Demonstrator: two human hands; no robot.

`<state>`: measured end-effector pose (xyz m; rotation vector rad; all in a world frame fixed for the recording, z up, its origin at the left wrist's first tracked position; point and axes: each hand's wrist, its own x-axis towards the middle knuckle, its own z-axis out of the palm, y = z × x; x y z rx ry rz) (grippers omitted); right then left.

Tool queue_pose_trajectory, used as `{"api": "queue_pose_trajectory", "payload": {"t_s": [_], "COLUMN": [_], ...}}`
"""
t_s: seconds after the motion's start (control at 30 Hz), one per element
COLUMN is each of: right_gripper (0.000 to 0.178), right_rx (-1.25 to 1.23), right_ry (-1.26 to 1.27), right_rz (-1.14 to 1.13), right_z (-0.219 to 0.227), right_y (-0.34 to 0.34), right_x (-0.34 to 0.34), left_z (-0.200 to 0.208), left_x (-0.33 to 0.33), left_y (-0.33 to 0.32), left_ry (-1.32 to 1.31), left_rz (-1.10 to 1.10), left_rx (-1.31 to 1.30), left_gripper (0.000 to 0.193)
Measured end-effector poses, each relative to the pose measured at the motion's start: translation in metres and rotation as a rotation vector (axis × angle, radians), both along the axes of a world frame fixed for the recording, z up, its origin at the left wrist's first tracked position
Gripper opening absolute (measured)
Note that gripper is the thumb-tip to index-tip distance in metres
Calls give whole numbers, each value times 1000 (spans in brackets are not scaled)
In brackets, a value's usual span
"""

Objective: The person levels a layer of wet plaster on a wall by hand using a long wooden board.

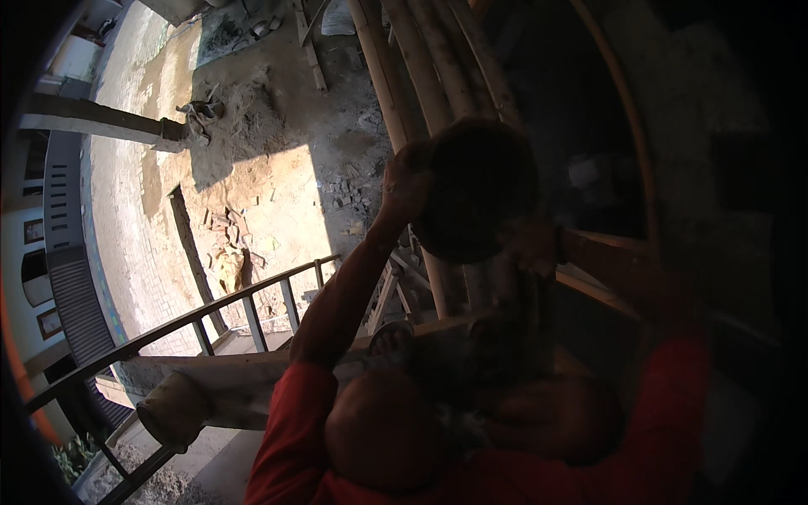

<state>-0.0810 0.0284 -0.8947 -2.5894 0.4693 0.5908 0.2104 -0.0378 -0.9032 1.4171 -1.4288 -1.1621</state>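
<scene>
In front of my bent knees I hold a dark round bucket (475, 194) over several bamboo poles. My left hand (407, 183) is closed on the bucket's left side near the rim. Lower down, my right hand (534, 246) grips its near right side, in deep shade, so those fingers show only dimly. What the bucket contains, if anything, is too dark to make out.
Long bamboo poles (425, 63) run away under the bucket. A second, dirty bucket (175, 411) stands tilted at the left by a plank (244, 370). A metal railing (252, 316) crosses the left side. Far below lie rubble (231, 227) and paving.
</scene>
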Motion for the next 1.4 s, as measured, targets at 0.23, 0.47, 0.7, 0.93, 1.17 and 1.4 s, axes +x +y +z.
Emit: {"api": "queue_pose_trajectory", "payload": {"t_s": [0.23, 0.47, 0.7, 0.93, 1.17, 1.4], "right_gripper": [24, 11, 14, 17, 21, 28], "right_rx": [961, 1445, 1735, 1440, 458, -128], "right_ry": [-297, -556, -659, -646, -291, 295], "right_rz": [-1065, -1555, -1711, -1718, -1029, -708], "right_z": [3, 22, 11, 39, 45, 97], "right_y": [22, 17, -7, -21, -36, -60], "right_x": [39, 96, 99, 83, 21, 47], "left_z": [4, 2, -7, -18, -15, -25], "left_x": [8, 14, 14, 5, -11, -4], "left_y": [1, -1, -16, -34, -52, -57], "left_ry": [43, 209, 145, -26, -101, -103], "left_rz": [88, 119, 63, 48, -14, 0], "left_rx": [43, 102, -2, -50, 37, 25], "left_gripper": [46, 46, 45, 40, 37, 33]}}
